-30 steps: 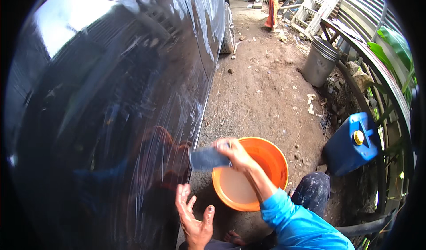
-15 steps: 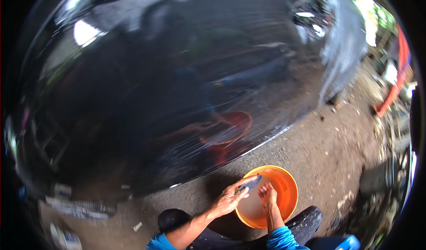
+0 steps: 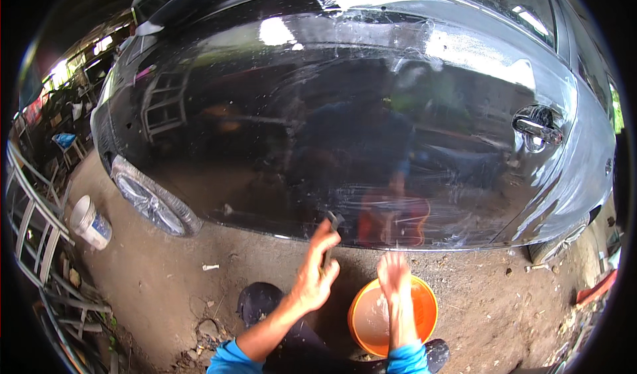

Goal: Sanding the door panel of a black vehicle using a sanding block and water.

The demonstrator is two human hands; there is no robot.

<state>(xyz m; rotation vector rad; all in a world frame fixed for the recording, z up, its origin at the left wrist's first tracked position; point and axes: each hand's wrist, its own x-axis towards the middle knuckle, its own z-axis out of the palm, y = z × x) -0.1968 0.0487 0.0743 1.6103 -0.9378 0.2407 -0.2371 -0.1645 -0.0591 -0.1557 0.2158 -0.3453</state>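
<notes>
My left hand [image 3: 314, 278] is closed around a flat, dark sanding block [image 3: 333, 220], seen nearly edge-on, close to the lower part of a car door. My right hand [image 3: 395, 278] is over the orange bucket [image 3: 432, 308], empty-looking but smeared by motion, so its finger pose is unclear. Cloudy, pale water [image 3: 370, 321] fills the bucket's lower part. The glossy black door [image 3: 265, 155] carries pale streaks and wet smears, and it mirrors the bucket. Toward the right, its handle [image 3: 537, 127] has whitish film around it.
The front wheel [image 3: 149, 198] stands at the left, with a dirty white pail [image 3: 91, 223] beyond it. Metal frames [image 3: 40, 241] lean along the left edge. A red strip [image 3: 597, 289] lies at the right. Under my knees is bare dirt ground [image 3: 166, 274].
The view has swung left and widened, so the wheel and pail now show. My left hand has moved with the block away from the bucket toward the door. My right hand has lifted above the bucket.
</notes>
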